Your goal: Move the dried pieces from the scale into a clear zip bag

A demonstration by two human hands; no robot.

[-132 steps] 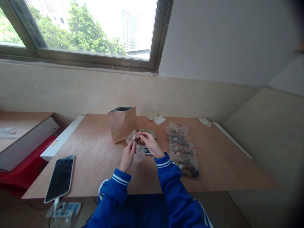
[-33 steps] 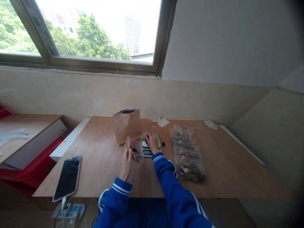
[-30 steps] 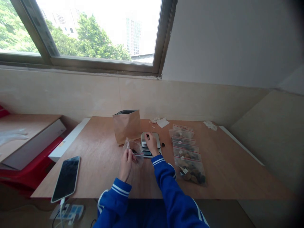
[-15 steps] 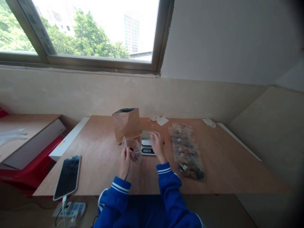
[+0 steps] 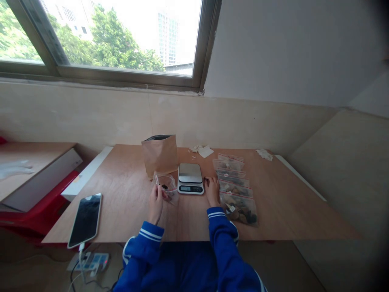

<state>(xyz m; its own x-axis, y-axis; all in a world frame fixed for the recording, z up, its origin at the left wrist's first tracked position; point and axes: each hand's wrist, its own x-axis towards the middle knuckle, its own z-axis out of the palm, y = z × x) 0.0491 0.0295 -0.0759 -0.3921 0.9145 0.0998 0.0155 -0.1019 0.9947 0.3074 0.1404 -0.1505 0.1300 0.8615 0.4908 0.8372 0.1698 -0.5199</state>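
Blue sleeves [image 5: 151, 239] with white bands run forward from your body in the head view, both forearms reaching over the wooden table [image 5: 282, 202]. Your left hand [image 5: 155, 204] is raised, its thumb and fingers pinching the edge of a small clear bag [image 5: 173, 197], left of the scale [image 5: 190, 174]. Your right hand [image 5: 212, 192] is lowered just right of the scale, fingers curled at a small dark piece [image 5: 206, 179]; you cannot tell from here whether it is gripped or only touched.

The clear bag gapes open and holds dark bits. Beyond it, a brown paper bag [image 5: 161, 156] stands upright, mouth up, its inside too dark to read. To your right, zip bags [image 5: 234, 190] lie overlapping in a row, with brown and dark lumps in the nearest.

The small bag's mouth faces upward and its body hangs toward you; its long axis is unclear. The scale's long axis runs away from you, display at the near end.
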